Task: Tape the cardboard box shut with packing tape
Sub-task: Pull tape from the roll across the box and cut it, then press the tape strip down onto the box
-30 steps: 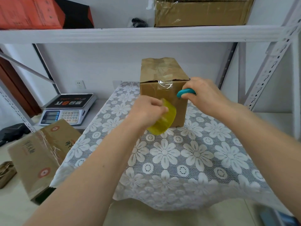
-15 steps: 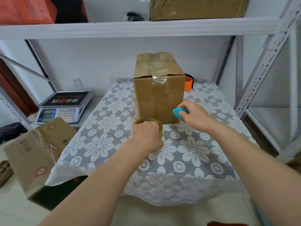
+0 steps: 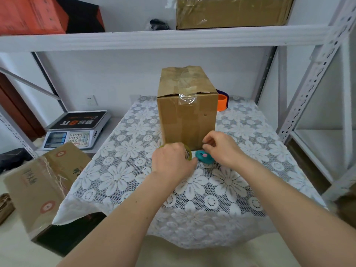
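A tall cardboard box (image 3: 187, 116) stands upright on the lace-covered table (image 3: 119, 176), its top flaps closed with clear tape running over the front edge. My left hand (image 3: 171, 162) rests on the table just before the box, gripping the yellowish tape roll (image 3: 188, 153). A teal cutter (image 3: 204, 158) lies on the cloth between my hands. My right hand (image 3: 221, 149) hovers just right of the cutter, fingers curled apart, holding nothing, its fingertips near the box's lower right corner.
An orange and purple roll (image 3: 222, 102) sits behind the box. A weighing scale (image 3: 77, 128) stands at left, a taped carton (image 3: 38, 182) leans below it. Metal shelf uprights (image 3: 312, 78) rise at right; a shelf (image 3: 154, 37) with boxes runs overhead.
Both hands came down from the box's top front edge to the table. The right hand has set the teal cutter down and let go. The left hand still holds the roll.
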### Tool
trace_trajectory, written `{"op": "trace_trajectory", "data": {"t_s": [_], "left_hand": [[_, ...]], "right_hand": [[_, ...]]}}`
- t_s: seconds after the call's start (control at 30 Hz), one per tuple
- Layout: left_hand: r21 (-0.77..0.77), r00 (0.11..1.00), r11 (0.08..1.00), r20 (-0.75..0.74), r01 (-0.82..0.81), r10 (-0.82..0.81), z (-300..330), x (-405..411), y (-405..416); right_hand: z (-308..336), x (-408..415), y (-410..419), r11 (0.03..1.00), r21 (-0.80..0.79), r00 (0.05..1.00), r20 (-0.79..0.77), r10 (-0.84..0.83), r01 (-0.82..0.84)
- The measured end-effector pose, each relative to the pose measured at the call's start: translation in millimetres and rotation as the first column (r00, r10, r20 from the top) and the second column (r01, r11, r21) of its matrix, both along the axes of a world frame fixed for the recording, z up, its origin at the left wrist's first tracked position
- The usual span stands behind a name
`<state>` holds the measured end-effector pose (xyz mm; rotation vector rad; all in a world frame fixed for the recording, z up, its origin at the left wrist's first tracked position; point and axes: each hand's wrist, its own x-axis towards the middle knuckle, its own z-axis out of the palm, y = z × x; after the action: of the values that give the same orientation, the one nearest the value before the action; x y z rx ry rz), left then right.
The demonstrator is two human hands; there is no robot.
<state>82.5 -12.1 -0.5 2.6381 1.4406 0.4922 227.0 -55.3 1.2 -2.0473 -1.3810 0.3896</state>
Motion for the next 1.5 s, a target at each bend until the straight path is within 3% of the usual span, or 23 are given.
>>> {"op": "trace_trajectory", "data": {"t_s": [0.1, 0.2, 0.27, 0.4, 0.57, 0.73, 1.03, 1.23, 1.5], "left_hand": [[0.085, 0.978, 0.996, 0.206, 0.006, -0.023, 12.5, -2.0, 2.1], [0.336, 0.872, 0.942, 0.458, 0.011, -0.174, 29.0, -3.9, 5.8], [0.427, 0.815, 0.904, 0.533, -0.027, -0.227, 41.6, -4.9, 13.0], [0.351, 0.885, 0.934, 0.415, 0.061, -0.213, 65.2, -8.7, 35.5], [0.21, 0.938, 0.966, 0.278, 0.153, -0.209, 68.0, -14.2, 51.6], [0.207, 0.928, 0.966, 0.307, 0.153, -0.213, 63.8, -18.2, 54.7], [0.225, 0.925, 0.963, 0.314, 0.146, -0.214, 60.8, -12.6, 57.2], [0.244, 0.916, 0.959, 0.335, 0.142, -0.221, 60.3, -11.9, 57.4], [0.239, 0.916, 0.962, 0.34, 0.134, -0.212, 61.7, -12.1, 57.2]], "right_hand": [[19.6, -4.7, 0.0, 0.988, 0.154, 0.993, 0.111, -0.028, 0.01], [40.1, -11.4, -0.1, 0.939, 0.344, 0.98, 0.174, -0.095, 0.03], [50.5, -14.2, 1.1, 0.881, 0.472, 0.971, 0.195, -0.137, 0.03], [66.4, -13.4, 10.9, 0.774, 0.633, 0.939, 0.254, -0.231, 0.019], [79.4, -7.0, 29.4, 0.819, 0.566, 0.931, 0.343, -0.126, -0.098], [83.9, -1.6, 42.5, 0.896, 0.42, 0.981, 0.182, 0.074, -0.146], [76.6, 0.8, 54.4, 0.852, 0.522, 0.994, -0.068, 0.084, -0.036], [69.0, 2.2, 56.3, 0.812, 0.583, 0.994, -0.066, 0.093, -0.037], [66.7, 12.8, 50.0, 0.839, 0.534, 0.994, 0.034, 0.102, -0.105]]}}
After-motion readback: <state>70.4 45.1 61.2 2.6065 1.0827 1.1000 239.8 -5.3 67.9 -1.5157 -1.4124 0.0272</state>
